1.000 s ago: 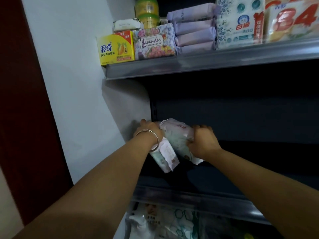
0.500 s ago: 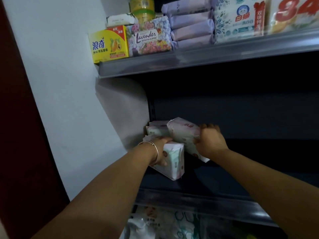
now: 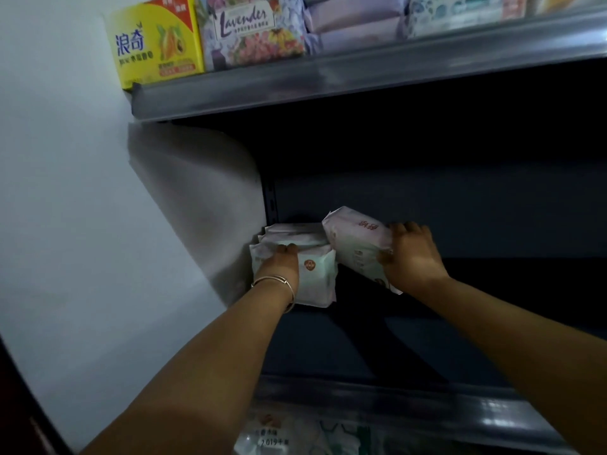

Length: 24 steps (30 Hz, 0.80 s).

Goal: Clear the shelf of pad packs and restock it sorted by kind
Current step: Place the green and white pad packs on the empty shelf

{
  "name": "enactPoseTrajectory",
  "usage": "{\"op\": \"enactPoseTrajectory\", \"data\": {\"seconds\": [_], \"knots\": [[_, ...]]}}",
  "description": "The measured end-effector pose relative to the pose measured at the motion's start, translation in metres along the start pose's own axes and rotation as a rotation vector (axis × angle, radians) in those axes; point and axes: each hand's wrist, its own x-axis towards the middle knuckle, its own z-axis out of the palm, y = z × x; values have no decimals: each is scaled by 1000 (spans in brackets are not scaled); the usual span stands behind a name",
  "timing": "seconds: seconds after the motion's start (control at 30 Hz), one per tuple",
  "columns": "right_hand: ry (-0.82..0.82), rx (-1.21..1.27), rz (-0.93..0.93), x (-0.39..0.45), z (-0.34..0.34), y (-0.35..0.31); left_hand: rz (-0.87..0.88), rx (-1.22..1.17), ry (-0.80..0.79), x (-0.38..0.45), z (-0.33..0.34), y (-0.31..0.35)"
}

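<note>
A few pale green-and-white pad packs [image 3: 315, 274] stand in a row at the far left end of the dark middle shelf [image 3: 394, 339], against the wall. My left hand [image 3: 279, 267] grips the front pack of that row from above. Just to the right, my right hand [image 3: 410, 254] grips another pad pack [image 3: 354, 244], tilted and lifted off the shelf, its upper corner leaning toward the row. The packs behind the front one are mostly hidden.
The shelf above [image 3: 361, 73] carries a yellow soap box [image 3: 154, 44], a Lavender box [image 3: 253, 31], purple packs [image 3: 354, 24] and other goods. The middle shelf runs dark to the right. More packaged goods [image 3: 295, 435] lie below its front rail. A white wall [image 3: 82, 192] bounds the left.
My left hand set its pack upright into the row at the wall. My right hand carried the tilted pack slightly rightward and kept hold. The view moved closer.
</note>
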Motion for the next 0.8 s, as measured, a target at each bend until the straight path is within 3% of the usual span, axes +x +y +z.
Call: {"op": "enactPoseTrajectory", "data": {"seconds": [0.3, 0.4, 0.5, 0.63, 0.7, 0.8], "knots": [[37, 80, 27, -4, -10, 3, -2, -68, -132, -1, -12, -1], [98, 167, 5, -12, -29, 6, 50, -123, -53, -15, -24, 4], [117, 256, -80, -24, -47, 10, 130, -372, 35, -27, -38, 15], [63, 308, -200, -39, -65, 8, 149, -810, 23, -46, -62, 28], [39, 324, -232, -44, -73, 2, 130, -883, -29, -56, -73, 29], [29, 322, -275, -47, -78, -4, 30, -1071, -258, -68, -88, 29]]}}
